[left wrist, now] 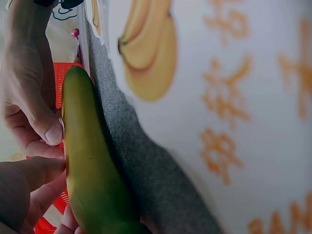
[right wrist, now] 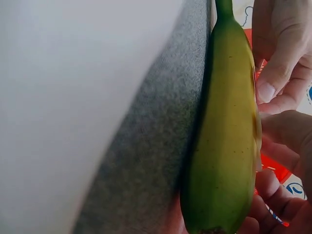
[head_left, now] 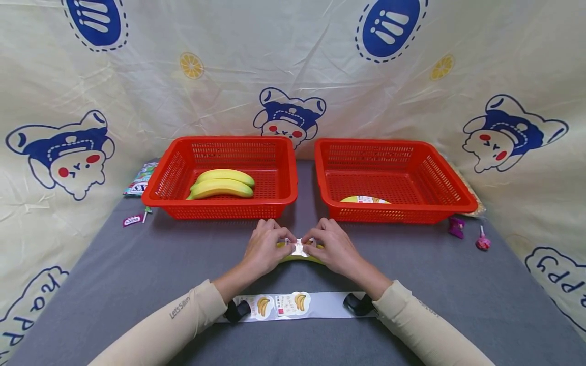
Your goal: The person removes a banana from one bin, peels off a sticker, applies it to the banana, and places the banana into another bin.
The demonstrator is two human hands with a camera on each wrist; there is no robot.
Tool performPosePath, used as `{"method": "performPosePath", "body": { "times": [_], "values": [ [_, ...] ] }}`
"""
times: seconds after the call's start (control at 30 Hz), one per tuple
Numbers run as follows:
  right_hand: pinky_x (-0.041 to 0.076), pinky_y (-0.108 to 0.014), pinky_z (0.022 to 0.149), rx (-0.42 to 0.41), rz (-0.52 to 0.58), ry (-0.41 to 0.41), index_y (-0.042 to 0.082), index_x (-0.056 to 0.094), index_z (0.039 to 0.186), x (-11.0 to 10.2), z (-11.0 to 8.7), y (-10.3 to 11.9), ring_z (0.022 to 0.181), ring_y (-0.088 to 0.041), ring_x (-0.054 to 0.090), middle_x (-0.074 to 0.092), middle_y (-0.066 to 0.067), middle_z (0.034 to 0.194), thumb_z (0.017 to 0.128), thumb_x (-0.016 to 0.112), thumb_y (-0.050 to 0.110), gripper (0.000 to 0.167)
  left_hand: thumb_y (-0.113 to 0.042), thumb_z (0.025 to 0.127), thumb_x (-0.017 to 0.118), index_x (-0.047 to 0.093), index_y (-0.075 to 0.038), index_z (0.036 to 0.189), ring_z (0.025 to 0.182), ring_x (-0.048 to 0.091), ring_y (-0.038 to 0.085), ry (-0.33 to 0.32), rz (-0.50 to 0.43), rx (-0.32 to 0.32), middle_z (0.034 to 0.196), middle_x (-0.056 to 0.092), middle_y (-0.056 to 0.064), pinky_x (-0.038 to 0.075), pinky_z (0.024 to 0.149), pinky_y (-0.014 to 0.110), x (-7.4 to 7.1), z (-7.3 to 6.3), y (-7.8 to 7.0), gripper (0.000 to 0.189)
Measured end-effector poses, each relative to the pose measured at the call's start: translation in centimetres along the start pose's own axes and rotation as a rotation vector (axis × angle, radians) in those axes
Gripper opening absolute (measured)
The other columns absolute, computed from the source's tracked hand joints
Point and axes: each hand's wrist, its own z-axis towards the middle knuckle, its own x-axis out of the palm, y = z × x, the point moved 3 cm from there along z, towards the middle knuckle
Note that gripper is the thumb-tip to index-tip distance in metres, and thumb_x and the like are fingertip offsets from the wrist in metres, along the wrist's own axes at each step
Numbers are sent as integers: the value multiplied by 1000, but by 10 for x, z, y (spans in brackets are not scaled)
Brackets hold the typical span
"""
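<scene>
A yellow banana with greenish ends lies crosswise on the grey cloth in front of me. On its upper side a shiny white label shows between my two hands. My left hand pinches the label's left end with thumb and forefinger, the other fingers curled behind the banana. At the right end my right hand pinches the label the same way. Both wrist views show the thumbs close together along the banana's side, and most of the label is hidden there.
A strip of backing paper with banana labels lies nearer me, under my wrists. Behind stand two red baskets: the left one holds bananas, the right one a labelled banana. Wrapped sweets and a lollipop lie at the sides.
</scene>
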Motion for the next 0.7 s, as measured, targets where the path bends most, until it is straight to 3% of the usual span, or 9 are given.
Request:
{"method": "performPosePath", "body": {
  "times": [0.7],
  "values": [
    [31,-26,67,77,-72,27,22,72,90,-1,-5,-6,77,-12,40,50,3,77,74,78,34,21,-31,74,76,72,-19,94,85,41,14,51,49,-48,85,52,1,33,72,27,-2,-3,5,23]
  ]
}}
